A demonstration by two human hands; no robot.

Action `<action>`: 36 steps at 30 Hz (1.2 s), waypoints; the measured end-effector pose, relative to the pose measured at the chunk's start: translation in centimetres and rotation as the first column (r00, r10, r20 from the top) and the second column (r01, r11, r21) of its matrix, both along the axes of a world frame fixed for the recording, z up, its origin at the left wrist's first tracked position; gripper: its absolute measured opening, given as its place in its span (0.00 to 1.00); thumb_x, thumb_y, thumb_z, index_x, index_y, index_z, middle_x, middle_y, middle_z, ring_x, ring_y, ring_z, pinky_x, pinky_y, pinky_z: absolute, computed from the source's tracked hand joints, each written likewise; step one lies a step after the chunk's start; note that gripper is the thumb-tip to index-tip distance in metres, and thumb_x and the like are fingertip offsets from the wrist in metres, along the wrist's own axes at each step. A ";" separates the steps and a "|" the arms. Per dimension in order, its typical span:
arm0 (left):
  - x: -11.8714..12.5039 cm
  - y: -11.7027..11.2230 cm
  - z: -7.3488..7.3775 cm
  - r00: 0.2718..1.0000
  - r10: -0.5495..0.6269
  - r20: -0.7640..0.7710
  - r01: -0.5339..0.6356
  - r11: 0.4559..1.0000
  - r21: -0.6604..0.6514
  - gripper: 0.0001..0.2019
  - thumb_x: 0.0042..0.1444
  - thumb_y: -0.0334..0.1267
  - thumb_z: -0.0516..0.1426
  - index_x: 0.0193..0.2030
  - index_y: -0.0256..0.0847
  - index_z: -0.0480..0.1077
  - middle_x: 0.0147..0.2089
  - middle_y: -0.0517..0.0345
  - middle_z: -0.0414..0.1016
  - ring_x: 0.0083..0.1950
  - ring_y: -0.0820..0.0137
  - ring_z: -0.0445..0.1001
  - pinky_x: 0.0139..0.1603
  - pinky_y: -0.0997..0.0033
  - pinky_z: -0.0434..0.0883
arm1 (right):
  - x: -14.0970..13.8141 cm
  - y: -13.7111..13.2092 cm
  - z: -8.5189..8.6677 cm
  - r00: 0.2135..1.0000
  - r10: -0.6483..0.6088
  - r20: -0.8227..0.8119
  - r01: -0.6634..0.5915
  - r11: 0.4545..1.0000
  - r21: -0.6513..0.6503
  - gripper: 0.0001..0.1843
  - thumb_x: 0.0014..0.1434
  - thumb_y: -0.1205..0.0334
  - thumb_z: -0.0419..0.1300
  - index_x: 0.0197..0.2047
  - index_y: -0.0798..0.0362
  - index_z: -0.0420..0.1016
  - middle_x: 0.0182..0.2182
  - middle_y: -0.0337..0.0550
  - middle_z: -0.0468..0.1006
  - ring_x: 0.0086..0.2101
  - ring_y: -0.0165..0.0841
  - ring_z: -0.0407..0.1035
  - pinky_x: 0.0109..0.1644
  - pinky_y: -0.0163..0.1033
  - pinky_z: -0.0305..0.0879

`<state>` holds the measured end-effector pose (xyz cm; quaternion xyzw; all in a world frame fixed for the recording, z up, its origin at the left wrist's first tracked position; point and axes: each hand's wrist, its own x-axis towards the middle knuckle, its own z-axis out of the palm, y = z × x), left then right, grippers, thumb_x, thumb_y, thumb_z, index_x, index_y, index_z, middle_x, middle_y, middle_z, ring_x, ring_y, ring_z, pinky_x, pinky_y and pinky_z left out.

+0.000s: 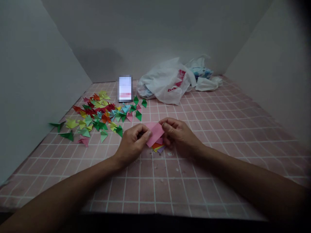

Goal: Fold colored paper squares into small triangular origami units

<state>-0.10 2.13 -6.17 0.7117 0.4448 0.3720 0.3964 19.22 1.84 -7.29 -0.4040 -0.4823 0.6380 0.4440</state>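
A pink paper rectangle [155, 132] is held between both hands just above the pink checked tabletop [218, 136]. My left hand [132, 142] pinches its left end with thumb and fingers closed. My right hand [177, 134] grips its right end, fingers curled over the edge. Under the paper lies a small stack of coloured sheets [157, 148], showing orange, yellow and purple edges. To the left, several folded paper triangles [99, 115] in green, red, yellow, blue and pink are scattered over the table.
A phone [125, 88] stands upright at the back behind the triangles. A crumpled white plastic bag [167, 81] and a second bag [204, 76] lie at the back right. Grey walls enclose the table on three sides.
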 end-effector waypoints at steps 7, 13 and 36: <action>0.4 -1.0 0.0 0.981 -0.040 0.191 0.073 0.983 -0.166 0.11 0.60 0.44 0.59 0.31 0.40 0.69 0.29 0.57 0.73 0.31 0.69 0.70 0.33 0.70 0.68 | -0.9 -1.3 -0.4 0.992 0.124 -0.026 -0.126 0.988 -0.088 0.22 0.53 0.44 0.71 0.24 0.54 0.74 0.14 0.33 0.69 0.16 0.24 0.59 0.20 0.31 0.51; 0.3 -0.6 0.1 0.971 -0.008 0.238 0.057 0.978 -0.202 0.12 0.60 0.45 0.59 0.30 0.39 0.69 0.27 0.62 0.67 0.28 0.74 0.64 0.29 0.73 0.62 | -0.5 -1.0 -0.2 0.994 0.110 -0.002 -0.110 0.989 -0.101 0.25 0.56 0.42 0.68 0.22 0.54 0.73 0.15 0.34 0.70 0.13 0.23 0.58 0.16 0.31 0.47; 0.7 -0.9 -0.4 0.946 0.027 0.322 0.056 0.968 -0.246 0.11 0.60 0.43 0.60 0.31 0.40 0.69 0.28 0.60 0.71 0.29 0.72 0.70 0.33 0.70 0.69 | -1.2 -1.5 -0.3 0.989 0.142 0.040 -0.139 0.987 -0.087 0.19 0.57 0.47 0.68 0.28 0.54 0.72 0.16 0.34 0.70 0.16 0.24 0.57 0.20 0.31 0.47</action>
